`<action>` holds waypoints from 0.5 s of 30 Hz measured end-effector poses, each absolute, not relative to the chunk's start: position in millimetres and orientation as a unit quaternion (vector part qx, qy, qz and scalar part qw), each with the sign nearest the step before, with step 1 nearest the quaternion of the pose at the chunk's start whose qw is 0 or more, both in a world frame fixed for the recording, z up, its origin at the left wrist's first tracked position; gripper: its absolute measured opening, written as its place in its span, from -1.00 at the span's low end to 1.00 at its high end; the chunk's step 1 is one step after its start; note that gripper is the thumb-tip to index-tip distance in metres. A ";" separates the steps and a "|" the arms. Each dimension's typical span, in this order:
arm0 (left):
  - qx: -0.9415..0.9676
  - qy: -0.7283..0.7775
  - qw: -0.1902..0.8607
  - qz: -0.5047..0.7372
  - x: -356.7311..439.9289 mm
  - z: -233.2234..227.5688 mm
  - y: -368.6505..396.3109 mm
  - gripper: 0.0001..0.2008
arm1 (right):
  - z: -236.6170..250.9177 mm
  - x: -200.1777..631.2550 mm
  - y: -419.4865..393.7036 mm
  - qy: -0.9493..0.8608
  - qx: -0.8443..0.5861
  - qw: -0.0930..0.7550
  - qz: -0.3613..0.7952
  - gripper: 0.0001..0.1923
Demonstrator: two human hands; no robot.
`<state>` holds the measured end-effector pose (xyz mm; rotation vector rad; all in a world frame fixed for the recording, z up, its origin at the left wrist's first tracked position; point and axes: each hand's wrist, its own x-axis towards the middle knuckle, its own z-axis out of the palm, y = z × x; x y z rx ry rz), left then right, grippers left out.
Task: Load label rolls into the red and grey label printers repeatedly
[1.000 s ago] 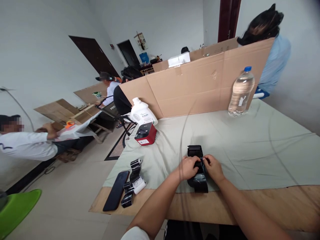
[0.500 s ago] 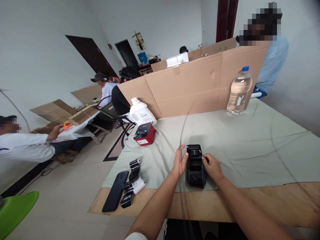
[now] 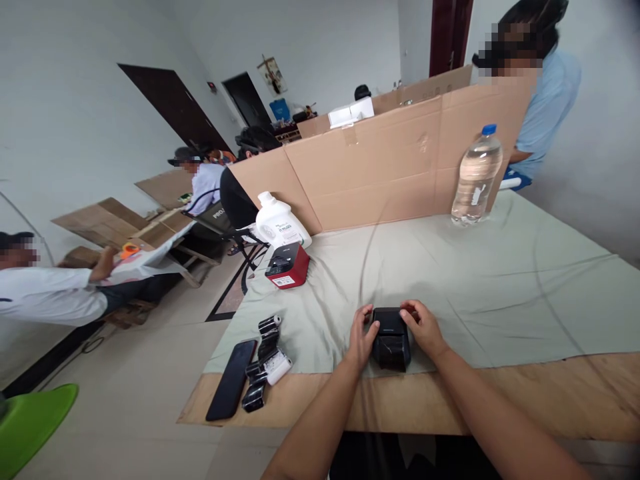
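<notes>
A black portable receipt printer (image 3: 391, 339) lies on the green cloth in front of me, its lid down. My left hand (image 3: 362, 338) grips its left side, with the thumb at the near edge and the fingers along the upper corner. On the opposite side, my right hand (image 3: 423, 328) holds the upper right edge, fingers curled near the lid's corner. The printer's inside is hidden under the lid. Left of it, a crumpled black strip (image 3: 255, 396) and a white paper roll (image 3: 279, 371) lie beside a dark phone (image 3: 231, 381).
A red and black box (image 3: 289, 265) stands near a white jug (image 3: 281, 222) at the table's left edge. Cardboard panels (image 3: 373, 163) wall off the far side, with a water bottle (image 3: 477, 177) before them. Other people sit left and beyond the cardboard.
The printer's lid, raised with the inner bay showing, has come down and is now closed. My right hand has moved up to the lid's corner; my left stays at the side.
</notes>
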<state>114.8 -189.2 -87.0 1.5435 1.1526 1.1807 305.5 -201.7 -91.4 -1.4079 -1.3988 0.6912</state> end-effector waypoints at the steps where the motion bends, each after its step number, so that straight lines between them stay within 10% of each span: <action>1: 0.636 0.454 0.423 0.459 114.5 -88.7 -189.2 -0.57 | -90.4 306.0 -202.2 -0.600 -0.566 0.491 0.280 -0.58; 15: 0.676 0.426 0.434 0.415 111.3 -84.9 -187.1 -0.54 | -93.3 302.2 -198.1 -0.678 -0.536 0.396 0.309 -0.46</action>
